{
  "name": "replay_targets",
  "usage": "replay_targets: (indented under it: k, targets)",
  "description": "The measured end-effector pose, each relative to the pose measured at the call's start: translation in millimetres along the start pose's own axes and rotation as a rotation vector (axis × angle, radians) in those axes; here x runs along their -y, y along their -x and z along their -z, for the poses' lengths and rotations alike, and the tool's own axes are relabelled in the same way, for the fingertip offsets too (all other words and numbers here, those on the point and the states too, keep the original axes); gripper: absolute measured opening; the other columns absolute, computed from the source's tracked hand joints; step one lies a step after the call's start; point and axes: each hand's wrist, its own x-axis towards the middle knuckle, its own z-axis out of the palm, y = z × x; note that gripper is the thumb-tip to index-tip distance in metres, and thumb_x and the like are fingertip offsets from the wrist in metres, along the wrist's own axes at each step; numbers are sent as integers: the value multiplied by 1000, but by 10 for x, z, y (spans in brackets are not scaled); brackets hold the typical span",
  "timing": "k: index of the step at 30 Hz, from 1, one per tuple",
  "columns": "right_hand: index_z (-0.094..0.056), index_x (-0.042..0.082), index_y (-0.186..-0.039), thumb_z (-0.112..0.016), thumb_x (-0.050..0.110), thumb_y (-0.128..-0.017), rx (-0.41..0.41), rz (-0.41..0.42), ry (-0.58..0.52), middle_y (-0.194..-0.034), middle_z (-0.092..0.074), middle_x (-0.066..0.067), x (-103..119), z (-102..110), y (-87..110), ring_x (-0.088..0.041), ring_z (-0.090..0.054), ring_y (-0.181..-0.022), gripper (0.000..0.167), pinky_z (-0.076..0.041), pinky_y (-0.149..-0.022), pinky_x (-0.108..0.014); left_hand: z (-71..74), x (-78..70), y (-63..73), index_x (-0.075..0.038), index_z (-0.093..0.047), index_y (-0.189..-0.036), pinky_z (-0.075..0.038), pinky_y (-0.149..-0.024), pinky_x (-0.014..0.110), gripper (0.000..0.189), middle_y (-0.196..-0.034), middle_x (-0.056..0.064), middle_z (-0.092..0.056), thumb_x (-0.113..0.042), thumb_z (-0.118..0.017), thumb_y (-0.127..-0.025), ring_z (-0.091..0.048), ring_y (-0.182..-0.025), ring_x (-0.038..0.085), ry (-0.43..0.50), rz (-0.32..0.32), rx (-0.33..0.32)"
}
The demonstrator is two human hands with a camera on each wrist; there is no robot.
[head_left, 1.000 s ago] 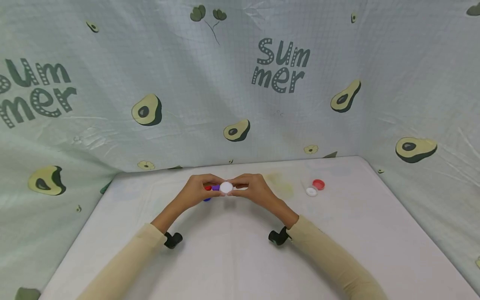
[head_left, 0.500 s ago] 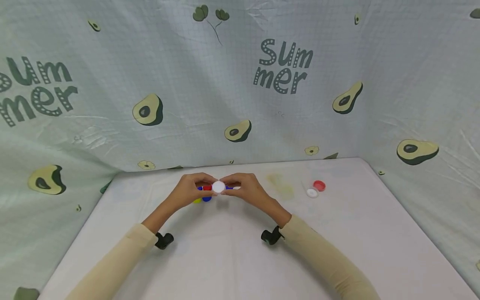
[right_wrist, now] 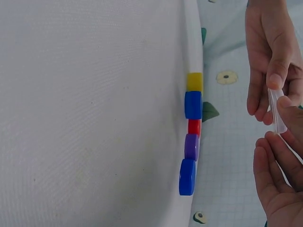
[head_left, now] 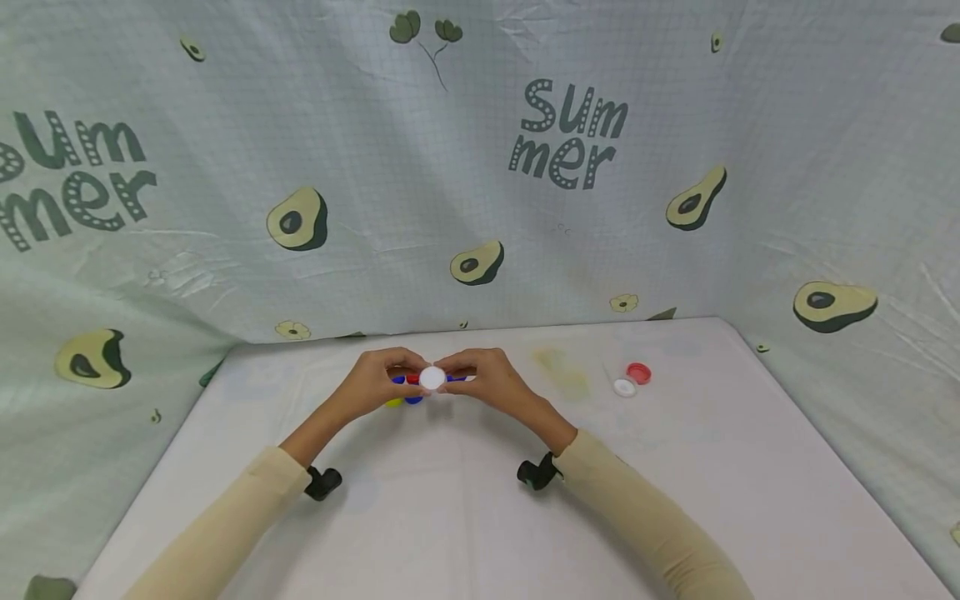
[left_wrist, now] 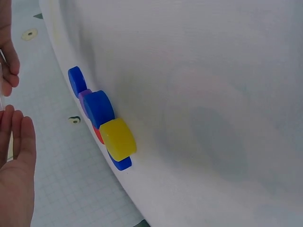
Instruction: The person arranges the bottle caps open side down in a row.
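Note:
My left hand and right hand meet above the back of the table, pinching a round white cap between thumbs and fingertips from either side. Seen edge-on in the right wrist view, the cap looks translucent. Below and behind the hands is a group of coloured caps. In the left wrist view these include a yellow cap, a large blue cap, a partly hidden purple cap and another blue cap. A red cap shows among them in the right wrist view.
Right of the hands, a red ring-like cap and a small white cap lie close together on the white table. A patterned curtain rises along the back edge and sides.
Both hands have shifted slightly left together with the white cap, mostly in the first half second. The pinch stays the same; more of the coloured caps behind came into view.

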Motion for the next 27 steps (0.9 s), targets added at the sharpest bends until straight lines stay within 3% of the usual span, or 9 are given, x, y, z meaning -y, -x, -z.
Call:
replay_targets:
  k: [13, 22, 27]
  targets:
    - [-74, 3, -120, -82, 10, -86, 39, -59, 44, -115, -74, -11, -16, -55, -32, -26, -72, -104, 36, -59, -90, -35, -14, 61, -8, -3, -72, -111, -54, -97, 51, 34, -110, 11, -72, -12, -87, -81, -69, -107, 29, -21, -41, 34]
    - [-74, 5, -120, -83, 14, -85, 55, -124, 131, -116, -74, -8, -64, -110, -81, -21, -72, -104, 37, -57, -88, -21, -55, 107, -16, 1, -70, -114, -55, -96, 50, 34, -111, 14, -72, -8, -83, -85, -69, -107, 31, -36, -4, 26]
    - [-75, 7, -117, -84, 15, -84, 23, -178, 129, -114, -75, -6, -80, -139, -88, -20, -72, -102, 35, -58, -87, -25, -93, 142, -36, 3, -68, -115, -56, -95, 50, 34, -112, 16, -71, -8, -81, -86, -69, -106, 33, -64, 6, 18]
